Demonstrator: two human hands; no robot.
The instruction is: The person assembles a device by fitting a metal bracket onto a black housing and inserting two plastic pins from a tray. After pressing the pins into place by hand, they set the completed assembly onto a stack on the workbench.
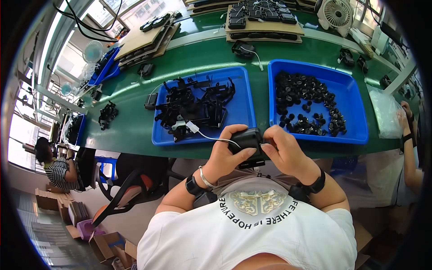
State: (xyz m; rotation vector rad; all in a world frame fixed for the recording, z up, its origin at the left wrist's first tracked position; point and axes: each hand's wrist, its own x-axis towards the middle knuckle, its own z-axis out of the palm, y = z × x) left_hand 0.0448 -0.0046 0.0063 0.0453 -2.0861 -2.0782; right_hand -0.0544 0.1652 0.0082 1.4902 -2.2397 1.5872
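My left hand (221, 155) is closed round a black box-shaped plastic device (246, 140), thumb across its face, just off the bench's near edge. A thin white cable runs from the device to a white connector (192, 127), which hangs over the left tray. At the device's right side my right hand (288, 153) has thumb and forefinger pinched together. Whatever small thing they may hold is hidden. Beyond my left hand lies a heap of black plastic brackets (193, 105). Small round-headed black parts with stems (300, 90) lie past my right hand.
Two blue trays (246, 96) (355, 123) sit on the green bench (130, 130). Black devices on boards (263, 29) are stacked at the back, near a white fan (335, 14). Clear plastic bags (384, 112) and another person's hands (405, 117) are at right. Another person (60, 168) sits far left.
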